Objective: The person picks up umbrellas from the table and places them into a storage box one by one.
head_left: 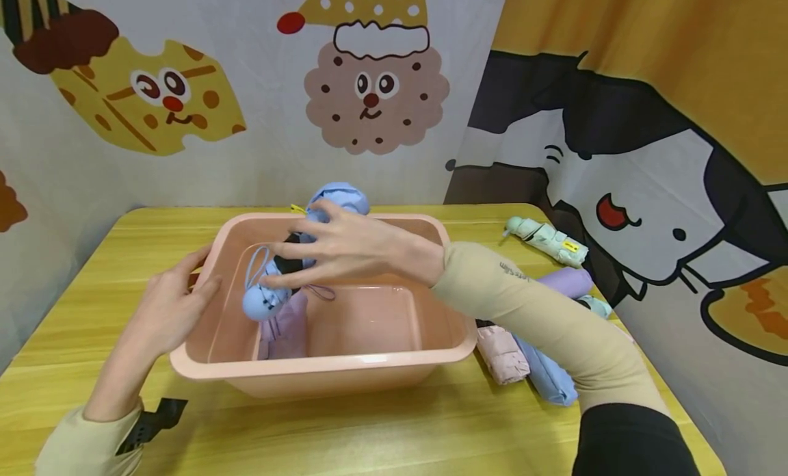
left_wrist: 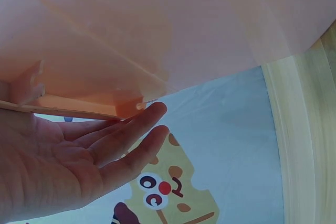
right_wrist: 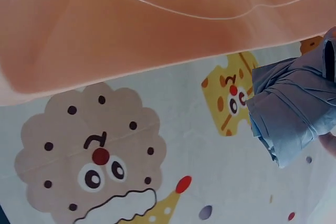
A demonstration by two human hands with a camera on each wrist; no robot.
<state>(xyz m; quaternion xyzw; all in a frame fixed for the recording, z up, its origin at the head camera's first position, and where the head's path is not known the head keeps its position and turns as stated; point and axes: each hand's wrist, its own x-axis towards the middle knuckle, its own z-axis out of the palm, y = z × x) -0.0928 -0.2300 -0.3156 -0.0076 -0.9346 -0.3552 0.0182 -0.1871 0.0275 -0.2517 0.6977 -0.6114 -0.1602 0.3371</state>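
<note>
A light-blue folded umbrella [head_left: 337, 197] with a round blue handle and wrist loop slants over the pink plastic basin [head_left: 345, 364]. My right hand [head_left: 353, 247] holds it from above, fingers spread across its middle; its fabric end [right_wrist: 294, 108] shows between fingertips in the right wrist view. My thumb there is hidden in the head view. At the basin's left rim rests my left hand [head_left: 175, 301], thumb over the edge. Its straight fingers [left_wrist: 131, 142] lie along the rim's underside in the left wrist view. A purple folded umbrella [head_left: 289, 332] lies inside the basin, under the blue handle.
Right of the basin lie several folded umbrellas: mint green [head_left: 548, 240], purple [head_left: 566, 282], pale pink [head_left: 501, 354] and blue [head_left: 548, 372]. My right sleeve crosses above them. The wooden table [head_left: 345, 435] meets a cartoon-printed curtain [head_left: 258, 175] at the back.
</note>
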